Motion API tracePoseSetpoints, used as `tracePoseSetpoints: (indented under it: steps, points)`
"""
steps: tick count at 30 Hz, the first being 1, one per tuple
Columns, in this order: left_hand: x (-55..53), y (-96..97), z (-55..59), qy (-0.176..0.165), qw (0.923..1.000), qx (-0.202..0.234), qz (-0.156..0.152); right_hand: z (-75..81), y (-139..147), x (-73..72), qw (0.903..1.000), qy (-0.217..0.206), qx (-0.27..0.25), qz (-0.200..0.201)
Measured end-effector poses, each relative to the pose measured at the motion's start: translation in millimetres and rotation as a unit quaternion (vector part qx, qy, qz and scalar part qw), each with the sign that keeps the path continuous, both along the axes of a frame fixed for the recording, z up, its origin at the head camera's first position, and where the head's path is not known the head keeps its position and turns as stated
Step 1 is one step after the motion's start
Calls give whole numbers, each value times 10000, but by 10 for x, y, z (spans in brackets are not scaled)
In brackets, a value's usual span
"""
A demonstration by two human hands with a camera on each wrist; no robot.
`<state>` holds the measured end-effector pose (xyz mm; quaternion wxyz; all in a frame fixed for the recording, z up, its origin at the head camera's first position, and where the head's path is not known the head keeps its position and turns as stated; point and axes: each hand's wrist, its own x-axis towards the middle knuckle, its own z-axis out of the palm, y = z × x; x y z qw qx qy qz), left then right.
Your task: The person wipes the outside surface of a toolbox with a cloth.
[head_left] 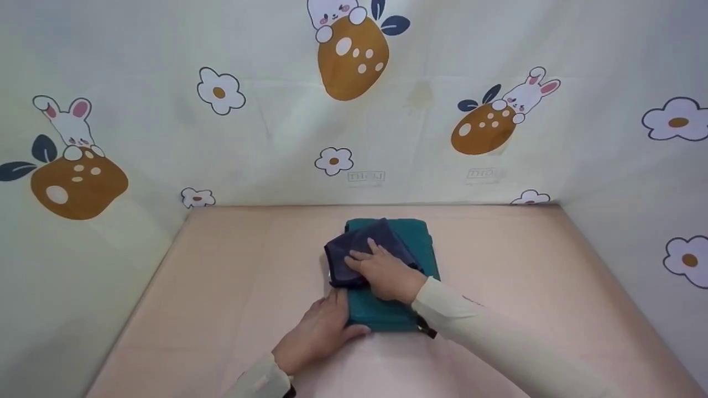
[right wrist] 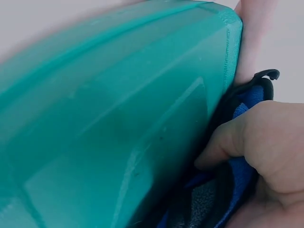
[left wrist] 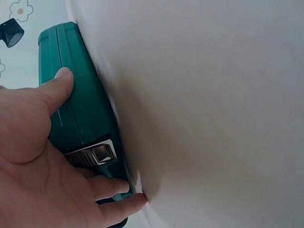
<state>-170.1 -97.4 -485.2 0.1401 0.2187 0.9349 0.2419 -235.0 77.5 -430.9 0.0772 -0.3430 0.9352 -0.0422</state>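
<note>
Green plastic, ribbed and hard, makes up the case [head_left: 412,251] that lies flat near the middle of the pink table [head_left: 221,287], a little toward the back wall. The step in hand looks like wiping the lid while the case is kept from sliding.

On the left, the left hand [head_left: 321,331] braces the near left corner: in the left wrist view its thumb [left wrist: 59,83] lies straight along the ribbed side and the fingers [left wrist: 111,187] curl round the edge just below the metal latch [left wrist: 97,154]. That grip seems sound, though keeping skin off the latch would avoid a pinch.

To the right, the right hand [head_left: 387,273] presses down on a dark blue cloth [head_left: 359,249] bunched over the left part of the lid, fingers spread on top in the head view. The right wrist view shows the thumb [right wrist: 228,142] tucked against the folds, so the cloth is held as well as pressed. The cloth is crumpled; flattening it under the palm would likely give more contact.

Judged from this, firm even strokes along the ribs should work best, with pressure straight down so the case does not skid toward the wall, and the left hand pushing back against each stroke. The right half of the lid lies uncovered.
</note>
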Motion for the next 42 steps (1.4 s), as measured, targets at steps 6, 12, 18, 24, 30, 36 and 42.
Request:
tracePoseSetpoints:
  steps: [6,12,18,24,30,36,42]
  points:
    - [5,-2,7,-39,10000,7,17,-21,28,14,9998,11,-162,80]
    - [22,0,12,149,9998,-50,-91,-59,76,80,9984,237,-294,414]
    - [11,9,15,139,9997,-139,-156,-90,122,158,9979,189,-461,419]
    - [20,0,8,224,9992,-262,-217,-99,164,229,9967,97,-712,367]
    - [38,-5,17,504,9979,-292,-299,-103,201,278,9962,77,-772,400]
    - [62,-11,16,502,9978,-300,-313,-124,228,330,9954,61,-797,530]
    - [46,-13,12,482,9975,-368,-354,-128,269,395,9941,158,-810,700]
